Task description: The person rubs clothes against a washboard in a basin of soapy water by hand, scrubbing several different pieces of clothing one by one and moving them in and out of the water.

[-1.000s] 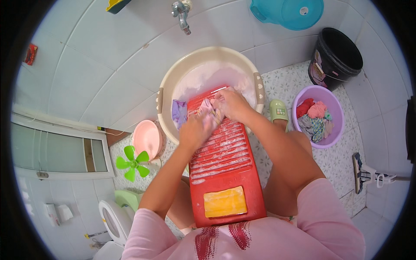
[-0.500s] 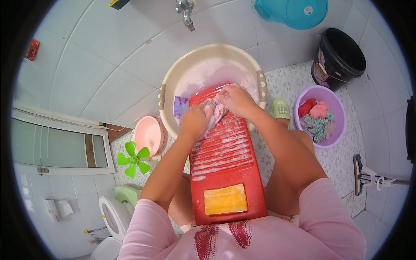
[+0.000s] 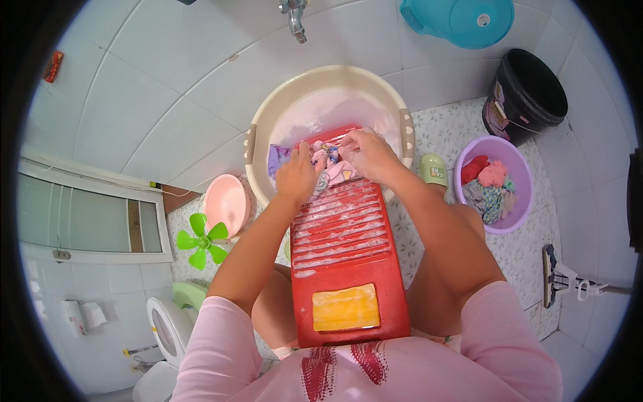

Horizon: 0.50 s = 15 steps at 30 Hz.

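A wet pink patterned garment [image 3: 333, 167] lies bunched on the sudsy ridges at the upper part of a red washboard [image 3: 348, 268]. My left hand [image 3: 298, 175] grips its left side with curled fingers. On its right side, the fingers of my right hand [image 3: 368, 157] are bent and closed on the cloth. The washboard slopes from my lap into a cream basin [image 3: 258, 107] of cloudy, soapy water. Lilac cloth [image 3: 278, 157] sits at the basin's left, beside my left hand. A yellow soap bar [image 3: 346, 307] rests in the recess at the board's near end.
Right of the basin stand a purple tub [image 3: 529, 177] of clothes and a black bucket [image 3: 529, 94]. A pink basin [image 3: 226, 204] and a green fan blade [image 3: 202, 241] are at left. A tap [image 3: 295, 20] juts from the wall. My foot wears a green slipper [image 3: 434, 169].
My left hand has shifted slightly up the washboard. The garment, earlier stretched slantwise down the ridges, is now gathered more compactly between my hands. The view has tilted a little.
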Tool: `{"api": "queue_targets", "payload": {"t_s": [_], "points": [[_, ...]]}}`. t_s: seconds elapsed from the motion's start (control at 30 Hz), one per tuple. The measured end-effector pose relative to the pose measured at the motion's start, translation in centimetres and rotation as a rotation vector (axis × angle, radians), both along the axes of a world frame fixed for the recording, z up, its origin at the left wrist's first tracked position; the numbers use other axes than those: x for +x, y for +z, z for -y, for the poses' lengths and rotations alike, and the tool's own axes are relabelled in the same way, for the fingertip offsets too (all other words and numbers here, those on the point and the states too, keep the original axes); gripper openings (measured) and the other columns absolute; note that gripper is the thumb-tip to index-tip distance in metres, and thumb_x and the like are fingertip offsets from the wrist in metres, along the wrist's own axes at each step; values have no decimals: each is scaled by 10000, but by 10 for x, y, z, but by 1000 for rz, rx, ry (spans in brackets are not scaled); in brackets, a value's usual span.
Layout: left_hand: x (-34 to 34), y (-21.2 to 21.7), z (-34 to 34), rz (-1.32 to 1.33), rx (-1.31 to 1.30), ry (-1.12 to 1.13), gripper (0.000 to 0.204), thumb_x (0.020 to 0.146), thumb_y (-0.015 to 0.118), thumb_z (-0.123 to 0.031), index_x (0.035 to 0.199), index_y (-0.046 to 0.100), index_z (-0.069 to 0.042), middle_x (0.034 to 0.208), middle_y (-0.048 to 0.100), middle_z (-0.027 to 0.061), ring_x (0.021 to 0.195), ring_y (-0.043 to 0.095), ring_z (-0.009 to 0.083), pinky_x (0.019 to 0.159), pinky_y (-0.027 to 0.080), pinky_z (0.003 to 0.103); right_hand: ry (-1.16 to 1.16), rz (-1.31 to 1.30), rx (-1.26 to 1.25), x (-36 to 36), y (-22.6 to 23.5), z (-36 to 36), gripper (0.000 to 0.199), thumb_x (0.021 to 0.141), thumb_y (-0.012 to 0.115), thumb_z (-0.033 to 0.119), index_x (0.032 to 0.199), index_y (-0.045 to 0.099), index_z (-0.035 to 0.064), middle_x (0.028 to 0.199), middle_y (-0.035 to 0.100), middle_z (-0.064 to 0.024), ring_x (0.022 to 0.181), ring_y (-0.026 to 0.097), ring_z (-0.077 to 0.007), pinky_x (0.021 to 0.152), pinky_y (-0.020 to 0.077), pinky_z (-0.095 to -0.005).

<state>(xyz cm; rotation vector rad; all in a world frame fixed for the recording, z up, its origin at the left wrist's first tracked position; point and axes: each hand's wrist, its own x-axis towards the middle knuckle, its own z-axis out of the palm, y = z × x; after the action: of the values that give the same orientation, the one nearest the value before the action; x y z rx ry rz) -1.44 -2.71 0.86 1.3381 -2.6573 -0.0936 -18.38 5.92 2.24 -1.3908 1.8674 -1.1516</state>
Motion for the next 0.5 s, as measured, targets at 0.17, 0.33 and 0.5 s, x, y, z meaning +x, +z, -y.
{"api": "queue_targets", "payload": {"t_s": [0.17,0.33,0.5], "points": [[20,20,-39,14,46,-290,462,869,572,-458,1130,583,-77,971,583,174,829,628,359,647,506,458,25,48,17,-9,-5,-3,271,829,651,224,1004,637,16,1061,586,-196,1001,580,-321,871,460,-387],[32,39,-96,85,63,-436,550,837,623,-447,1303,534,-169,1009,550,148,808,630,307,615,515,402,-4,33,39,-17,-1,-12,266,806,656,207,1007,644,34,1081,587,-199,1057,535,-357,937,420,-409],[19,-9,-19,12,53,-123,424,886,553,-454,1181,628,-158,951,588,196,817,636,356,654,515,457,23,32,0,-11,-6,-7,255,810,643,193,1005,638,27,1072,582,-205,1036,557,-343,901,441,-395]]}}
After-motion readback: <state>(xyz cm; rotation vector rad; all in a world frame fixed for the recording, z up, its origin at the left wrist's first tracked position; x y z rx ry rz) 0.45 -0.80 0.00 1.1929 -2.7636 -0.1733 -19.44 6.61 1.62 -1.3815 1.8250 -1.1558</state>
